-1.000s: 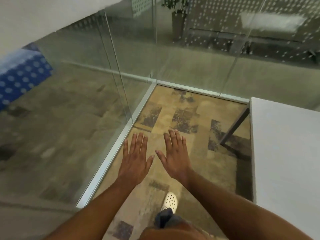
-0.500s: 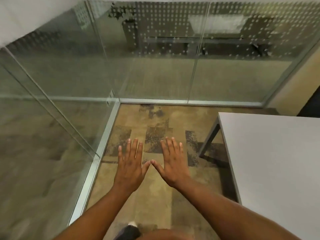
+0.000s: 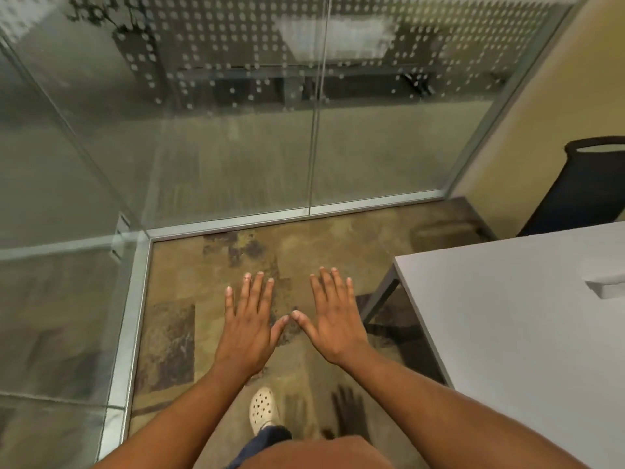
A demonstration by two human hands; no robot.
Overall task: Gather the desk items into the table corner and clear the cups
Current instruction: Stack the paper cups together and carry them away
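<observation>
Above the carpet, left hand and right hand hover, fingers straight, holding nothing.

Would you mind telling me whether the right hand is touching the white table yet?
Apart. The head view shows the right hand held flat over the carpet, with a strip of floor and the table leg visible between it and the white table.

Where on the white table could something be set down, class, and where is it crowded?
The table shows bare top from its near left corner back to the far edge by the black chair. Only a small white thing sits at the right border. Both hands, left and right, hover flat over carpet, holding nothing; no part looks crowded.
</observation>
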